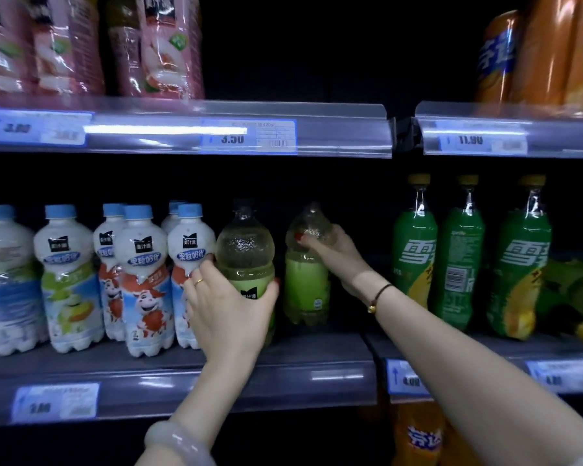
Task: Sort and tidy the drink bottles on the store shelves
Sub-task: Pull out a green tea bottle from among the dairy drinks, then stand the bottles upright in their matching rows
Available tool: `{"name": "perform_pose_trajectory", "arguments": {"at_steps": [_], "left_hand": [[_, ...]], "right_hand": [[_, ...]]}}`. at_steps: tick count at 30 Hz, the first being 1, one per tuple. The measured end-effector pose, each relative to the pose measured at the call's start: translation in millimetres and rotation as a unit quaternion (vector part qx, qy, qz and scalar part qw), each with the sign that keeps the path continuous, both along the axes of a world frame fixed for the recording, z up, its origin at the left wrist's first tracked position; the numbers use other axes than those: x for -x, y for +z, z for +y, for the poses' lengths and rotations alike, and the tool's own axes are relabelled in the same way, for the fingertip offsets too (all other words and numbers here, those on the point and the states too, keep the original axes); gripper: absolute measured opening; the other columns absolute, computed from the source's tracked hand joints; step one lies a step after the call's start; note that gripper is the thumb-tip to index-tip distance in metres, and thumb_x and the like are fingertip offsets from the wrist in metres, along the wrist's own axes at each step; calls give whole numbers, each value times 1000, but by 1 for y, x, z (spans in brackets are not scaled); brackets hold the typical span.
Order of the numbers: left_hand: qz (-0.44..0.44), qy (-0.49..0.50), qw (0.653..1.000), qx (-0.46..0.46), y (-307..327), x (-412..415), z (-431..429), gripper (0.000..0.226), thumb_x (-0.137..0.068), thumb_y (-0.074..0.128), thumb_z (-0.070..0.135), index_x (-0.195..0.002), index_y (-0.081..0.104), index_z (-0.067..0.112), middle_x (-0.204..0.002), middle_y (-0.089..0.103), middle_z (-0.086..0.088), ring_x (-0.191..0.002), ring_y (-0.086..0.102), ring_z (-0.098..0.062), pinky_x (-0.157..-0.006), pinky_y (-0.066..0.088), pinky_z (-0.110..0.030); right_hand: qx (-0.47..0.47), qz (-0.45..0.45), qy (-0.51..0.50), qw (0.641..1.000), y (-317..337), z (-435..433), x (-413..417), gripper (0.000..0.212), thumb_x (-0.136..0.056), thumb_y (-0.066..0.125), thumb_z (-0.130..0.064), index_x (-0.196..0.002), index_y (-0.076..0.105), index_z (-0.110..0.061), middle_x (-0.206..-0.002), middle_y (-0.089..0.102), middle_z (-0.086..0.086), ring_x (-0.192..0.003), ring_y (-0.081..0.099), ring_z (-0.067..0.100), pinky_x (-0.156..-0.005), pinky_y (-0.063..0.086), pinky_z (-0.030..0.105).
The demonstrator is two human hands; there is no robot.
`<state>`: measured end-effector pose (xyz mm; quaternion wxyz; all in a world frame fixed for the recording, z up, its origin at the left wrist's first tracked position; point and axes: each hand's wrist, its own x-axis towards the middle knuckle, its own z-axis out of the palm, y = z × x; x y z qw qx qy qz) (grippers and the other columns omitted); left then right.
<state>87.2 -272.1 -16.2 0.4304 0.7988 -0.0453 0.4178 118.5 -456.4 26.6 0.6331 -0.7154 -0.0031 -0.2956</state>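
Two pale green juice bottles stand on the middle shelf (317, 371). My left hand (229, 311) wraps around the label of the nearer green bottle (244, 250), which stands beside the milk drinks. My right hand (330, 250) grips the shoulder of the farther green bottle (305, 284), set deeper on the shelf and to the right. Both bottles look upright.
Several white milk-drink bottles with blue caps (142, 274) fill the shelf's left. Tall green soda bottles (458, 264) stand on the right section. Pink juice bottles (162, 45) and orange soda (546, 48) sit on the upper shelf. Orange bottles (418, 432) are below.
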Motion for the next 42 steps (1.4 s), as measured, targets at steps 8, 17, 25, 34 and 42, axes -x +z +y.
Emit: {"name": "perform_pose_trajectory", "arguments": {"at_steps": [8, 17, 25, 34, 42], "left_hand": [[34, -122, 991, 32, 9, 11, -1, 79, -62, 75, 52, -121, 40, 12, -117, 49, -7, -111, 49, -28, -91, 47, -45], [85, -235, 965, 83, 5, 12, 0, 65, -54, 84, 37, -100, 40, 22, -104, 59, -3, -95, 58, -21, -71, 43, -26], [-9, -305, 949, 72, 9, 53, 20, 79, -52, 85, 39, -115, 37, 36, -114, 51, 8, -106, 50, -11, -86, 44, -24], [-11, -344, 935, 82, 24, 109, 117, 75, -53, 82, 32, -115, 41, 25, -104, 53, 19, -96, 54, 10, -74, 44, -2], [67, -357, 930, 57, -41, 117, 258, 76, -49, 85, 32, -116, 51, 24, -107, 64, 13, -95, 63, 2, -80, 52, -16]], "right_hand": [[11, 43, 76, 996, -16, 11, 32, 50, -65, 84, -19, -109, 61, -16, -113, 70, 12, -101, 68, 23, -91, 54, 39], [-20, -23, -11, 999, -26, 21, 67, 79, -45, 85, -35, -116, 52, -27, -106, 69, -2, -98, 66, 15, -86, 53, 34], [-59, -88, -11, 994, -15, 39, 123, 70, -50, 84, -26, -112, 54, -32, -108, 69, -4, -101, 66, 14, -93, 53, 40], [-40, -88, 52, 994, 9, 123, 180, 78, -45, 84, -15, -117, 55, -3, -109, 68, 15, -99, 67, 30, -89, 55, 48], [-46, -1, 55, 997, -68, 251, 189, 80, -48, 83, -18, -121, 53, -3, -112, 69, 12, -101, 68, 27, -90, 55, 47]]}}
